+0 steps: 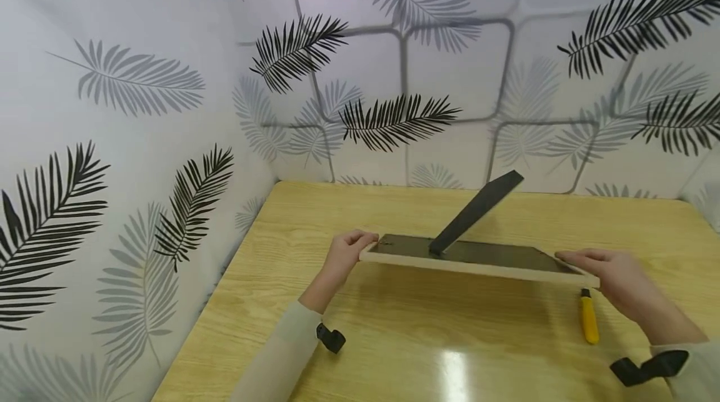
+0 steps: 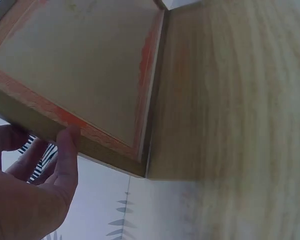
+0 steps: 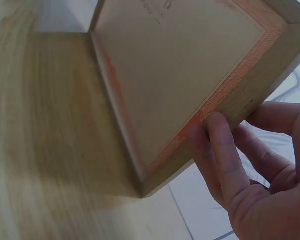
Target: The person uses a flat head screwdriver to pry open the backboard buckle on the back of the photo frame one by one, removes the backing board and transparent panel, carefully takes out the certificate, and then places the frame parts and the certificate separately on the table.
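A picture frame [image 1: 478,268] is held over the table with its dark back [image 1: 500,253] facing up. The stand leg [image 1: 475,211] on that back is swung out and slants up to the right. My left hand [image 1: 344,258] grips the left end of the frame, thumb on top. At the other end, my right hand [image 1: 621,280] holds the right edge. From below, the left wrist view shows the frame's front, a cream sheet [image 2: 85,65] with an orange border. In the right wrist view, fingertips [image 3: 217,127] press on the wooden rim.
A tool with a yellow handle [image 1: 589,321] lies on the wooden table [image 1: 394,352], just below the frame's right end, its upper part hidden. Leaf-patterned wall covering [image 1: 439,77] rises behind the table and along its left side.
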Motion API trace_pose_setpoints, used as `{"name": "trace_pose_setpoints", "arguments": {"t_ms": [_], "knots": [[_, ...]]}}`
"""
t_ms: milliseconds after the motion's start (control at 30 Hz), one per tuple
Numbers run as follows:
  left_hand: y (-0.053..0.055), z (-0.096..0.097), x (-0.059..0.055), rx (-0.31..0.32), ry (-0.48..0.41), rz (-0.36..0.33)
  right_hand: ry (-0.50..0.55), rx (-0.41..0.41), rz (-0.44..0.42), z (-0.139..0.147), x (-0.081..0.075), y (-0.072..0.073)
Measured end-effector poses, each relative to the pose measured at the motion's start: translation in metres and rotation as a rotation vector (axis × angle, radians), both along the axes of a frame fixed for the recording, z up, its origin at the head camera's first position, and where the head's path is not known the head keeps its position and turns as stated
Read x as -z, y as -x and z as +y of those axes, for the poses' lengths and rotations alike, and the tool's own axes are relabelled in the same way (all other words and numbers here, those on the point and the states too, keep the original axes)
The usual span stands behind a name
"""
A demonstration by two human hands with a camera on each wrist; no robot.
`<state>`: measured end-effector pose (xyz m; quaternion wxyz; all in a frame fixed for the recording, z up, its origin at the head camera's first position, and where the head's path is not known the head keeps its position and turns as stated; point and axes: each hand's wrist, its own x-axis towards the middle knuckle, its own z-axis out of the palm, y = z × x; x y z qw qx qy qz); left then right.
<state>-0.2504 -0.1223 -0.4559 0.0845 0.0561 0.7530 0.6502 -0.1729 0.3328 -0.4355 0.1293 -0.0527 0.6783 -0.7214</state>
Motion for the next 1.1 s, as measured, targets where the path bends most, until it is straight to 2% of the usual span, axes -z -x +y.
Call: {"name": "trace_pose_setpoints", "arguments": {"t_ms": [33, 100, 233, 400, 567, 767, 967, 1100], "knots": [[-0.002, -0.001, 0.002, 0.006, 0.023, -0.012, -0.145, 0.026, -0.012, 0.000, 0.003, -0.001], [-0.005, -0.001, 0.006, 0.021, 0.052, -0.027, -0.329, 0.051, -0.052, -0.001, 0.008, -0.002], [-0.006, 0.002, 0.010, 0.051, 0.046, -0.064, -0.492, 0.045, -0.022, -0.004, 0.017, -0.002], [-0.005, 0.009, 0.020, 0.099, 0.118, -0.134, -0.525, -0.005, -0.029, -0.002, 0.026, -0.006], [-0.001, 0.015, 0.030, 0.123, 0.205, -0.175, -0.624, -0.026, 0.013, -0.005, 0.035, -0.007], [0.001, 0.019, 0.040, 0.121, 0.309, -0.102, -0.749, 0.015, 0.112, -0.013, 0.049, -0.004], [0.002, 0.025, 0.036, 0.128, 0.347, -0.047, -0.891, 0.087, 0.206, -0.019, 0.052, -0.003], [0.003, 0.026, 0.037, 0.133, 0.366, -0.036, -0.949, 0.094, 0.236, -0.022, 0.054, -0.004]]}}
